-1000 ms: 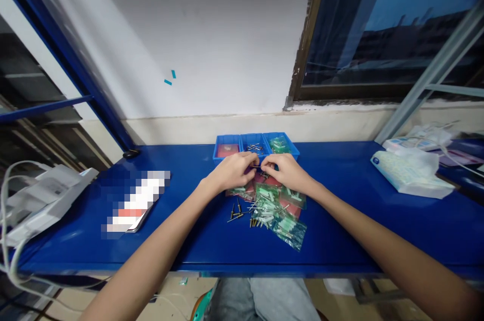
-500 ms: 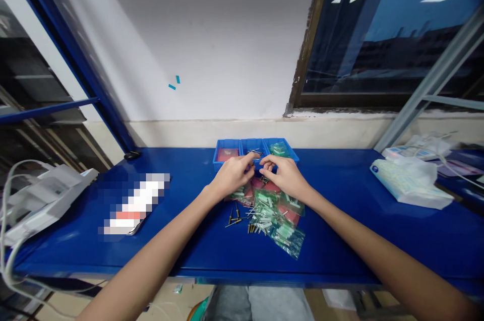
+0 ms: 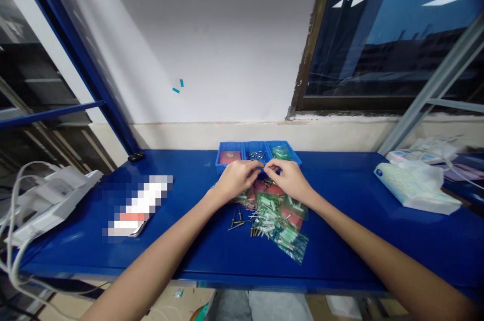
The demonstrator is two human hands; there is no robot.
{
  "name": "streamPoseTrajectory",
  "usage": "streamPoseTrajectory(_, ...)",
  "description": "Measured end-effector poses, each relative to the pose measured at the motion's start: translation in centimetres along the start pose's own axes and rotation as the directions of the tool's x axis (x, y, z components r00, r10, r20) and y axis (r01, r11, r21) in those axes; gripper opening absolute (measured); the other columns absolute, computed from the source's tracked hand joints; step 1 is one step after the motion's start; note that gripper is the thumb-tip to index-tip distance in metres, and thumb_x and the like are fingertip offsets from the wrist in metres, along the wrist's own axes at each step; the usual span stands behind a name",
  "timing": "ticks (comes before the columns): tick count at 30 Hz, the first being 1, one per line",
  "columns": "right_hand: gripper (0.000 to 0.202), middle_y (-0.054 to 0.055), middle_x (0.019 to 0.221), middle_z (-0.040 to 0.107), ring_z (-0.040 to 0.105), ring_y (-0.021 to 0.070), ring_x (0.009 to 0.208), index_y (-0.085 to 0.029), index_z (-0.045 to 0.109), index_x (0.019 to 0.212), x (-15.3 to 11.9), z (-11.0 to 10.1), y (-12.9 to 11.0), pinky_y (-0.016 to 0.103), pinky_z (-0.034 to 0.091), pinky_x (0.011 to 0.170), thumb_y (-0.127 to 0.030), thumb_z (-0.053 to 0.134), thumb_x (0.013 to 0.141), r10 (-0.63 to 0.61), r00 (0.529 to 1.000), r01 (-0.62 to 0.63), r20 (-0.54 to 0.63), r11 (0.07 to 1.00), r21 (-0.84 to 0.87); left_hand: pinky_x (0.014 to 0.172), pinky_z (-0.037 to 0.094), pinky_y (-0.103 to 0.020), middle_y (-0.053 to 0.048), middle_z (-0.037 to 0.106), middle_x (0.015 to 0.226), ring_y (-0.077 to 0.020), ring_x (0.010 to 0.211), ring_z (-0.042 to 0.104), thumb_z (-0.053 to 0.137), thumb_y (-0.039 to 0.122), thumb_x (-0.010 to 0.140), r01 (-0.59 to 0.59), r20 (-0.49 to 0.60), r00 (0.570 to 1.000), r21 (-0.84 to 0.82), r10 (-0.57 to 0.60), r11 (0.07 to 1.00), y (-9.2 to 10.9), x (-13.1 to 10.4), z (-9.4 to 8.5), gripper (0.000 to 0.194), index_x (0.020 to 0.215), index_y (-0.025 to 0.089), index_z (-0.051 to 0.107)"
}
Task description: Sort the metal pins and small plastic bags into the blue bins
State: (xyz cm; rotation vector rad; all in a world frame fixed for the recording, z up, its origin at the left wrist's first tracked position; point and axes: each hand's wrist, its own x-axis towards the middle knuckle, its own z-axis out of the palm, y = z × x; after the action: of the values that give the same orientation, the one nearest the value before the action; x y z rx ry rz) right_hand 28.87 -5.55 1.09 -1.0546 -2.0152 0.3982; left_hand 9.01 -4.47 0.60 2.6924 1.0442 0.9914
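My left hand [image 3: 239,179] and my right hand [image 3: 289,179] meet at the fingertips just in front of three blue bins. Both are closed in a pinch; whatever lies between the fingertips is too small to make out. The left bin [image 3: 218,159] has pinkish-red packets in it, the middle bin [image 3: 245,161] thin metal pins, the right bin [image 3: 297,157] green bags. Below my hands is a pile of clear green bags [image 3: 266,215] with white pieces inside, over red packets [image 3: 295,218]. Loose metal pins with brass-coloured ends [image 3: 239,221] lie left of it.
On the blue table [image 3: 336,240], a blurred-out phone-like object [image 3: 145,205] lies left. Beyond it is a white power strip [image 3: 56,200] with cables. A tissue pack [image 3: 416,187] lies right. Wall and window stand behind; a metal frame post [image 3: 412,104] rises at right.
My right fingers have closed from a looser curl, and my left fingers have drawn back from the middle bin. The fingertips now meet, and the middle bin's pins show more.
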Motion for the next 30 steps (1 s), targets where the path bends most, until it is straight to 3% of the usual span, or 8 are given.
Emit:
streamPoseTrajectory(4,0.015,0.002,0.076,0.07,0.062,0.0175,0.07,-0.021,0.065,0.079,-0.1,-0.2,-0.4,0.029,0.044,0.067,-0.022,0.055,0.091,-0.085,0.996,0.084,-0.015,0.993,-0.087,0.069,0.05,-0.029,-0.007,0.069,0.09,-0.0169,0.076,0.063,0.052,0.027,0.098,-0.02,-0.021,1.0,0.121,0.022,0.992,0.0,-0.2,0.1,0.021,0.105,0.016,0.068)
streamPoseTrajectory(9,0.012,0.004,0.082,0.07,0.064,0.0189,0.077,-0.021,0.064,0.083,-0.2,-0.3,-0.4,0.031,0.046,0.073,-0.026,0.058,0.092,-0.125,0.992,0.125,0.009,0.984,-0.13,0.077,0.051,-0.031,-0.008,0.064,0.094,-0.0181,0.084,0.061,0.052,0.017,0.094,-0.049,-0.094,0.994,0.084,0.056,0.995,0.2,-0.2,0.3,0.016,0.102,0.013,0.066)
streamPoseTrajectory(14,0.017,0.006,0.094,0.074,0.068,0.0205,0.084,-0.02,0.065,0.107,-0.1,0.0,0.2,0.033,0.049,0.076,-0.022,0.056,0.092,-0.083,0.996,0.085,0.032,0.994,-0.075,0.07,0.052,-0.028,-0.005,0.068,0.087,-0.0148,0.074,0.061,0.059,0.014,0.085,0.048,-0.172,0.981,-0.217,-0.087,0.975,0.2,0.1,1.0,0.014,0.095,0.014,0.068)
streamPoseTrajectory(17,0.017,0.005,0.093,0.075,0.069,0.0205,0.084,-0.021,0.068,0.101,0.0,0.1,0.2,0.032,0.048,0.075,-0.02,0.054,0.091,-0.069,0.996,0.072,0.054,0.997,-0.042,0.068,0.053,-0.027,-0.005,0.071,0.087,-0.0146,0.075,0.064,0.059,0.018,0.087,0.108,-0.091,0.983,-0.428,-0.162,0.897,0.1,0.3,1.6,0.015,0.098,0.014,0.068)
streamPoseTrajectory(20,0.016,0.003,0.086,0.075,0.067,0.0199,0.077,-0.02,0.07,0.09,0.1,-0.1,0.1,0.03,0.047,0.069,-0.024,0.054,0.091,-0.033,0.995,0.031,0.09,0.999,0.022,0.071,0.054,-0.028,-0.006,0.071,0.088,-0.0148,0.078,0.065,0.057,0.022,0.091,0.117,-0.06,0.985,-0.461,-0.163,0.879,0.1,0.3,1.7,0.017,0.102,0.013,0.068)
streamPoseTrajectory(23,0.016,0.003,0.085,0.075,0.067,0.0198,0.076,-0.02,0.07,0.088,0.2,-0.4,0.1,0.03,0.046,0.068,-0.029,0.057,0.091,0.011,0.997,-0.016,0.081,0.998,0.062,0.073,0.055,-0.028,-0.006,0.068,0.091,-0.0133,0.076,0.062,0.056,0.022,0.095,0.072,-0.176,0.977,-0.255,-0.12,0.964,0.2,0.1,1.1,0.017,0.107,0.015,0.066)
streamPoseTrajectory(25,0.016,0.002,0.079,0.073,0.065,0.0185,0.072,-0.02,0.07,0.084,0.2,-0.5,0.2,0.029,0.045,0.067,-0.03,0.059,0.09,0.019,0.998,-0.022,0.063,0.999,0.047,0.072,0.055,-0.029,-0.008,0.064,0.104,-0.0139,0.079,0.061,0.052,0.023,0.098,0.001,-0.222,0.975,0.004,0.0,1.0,0.2,-0.2,0.6,0.023,0.117,0.018,0.063)
streamPoseTrajectory(30,0.022,0.0,0.067,0.067,0.059,0.0151,0.064,-0.019,0.065,0.073,0.2,-0.6,-0.2,0.028,0.041,0.062,-0.029,0.058,0.091,0.008,0.999,-0.009,0.047,1.0,0.014,0.069,0.054,-0.03,-0.011,0.061,0.107,-0.0185,0.089,0.059,0.041,0.018,0.102,-0.201,-0.131,0.949,0.448,0.287,0.871,0.2,-0.4,0.0,0.023,0.11,0.017,0.063)
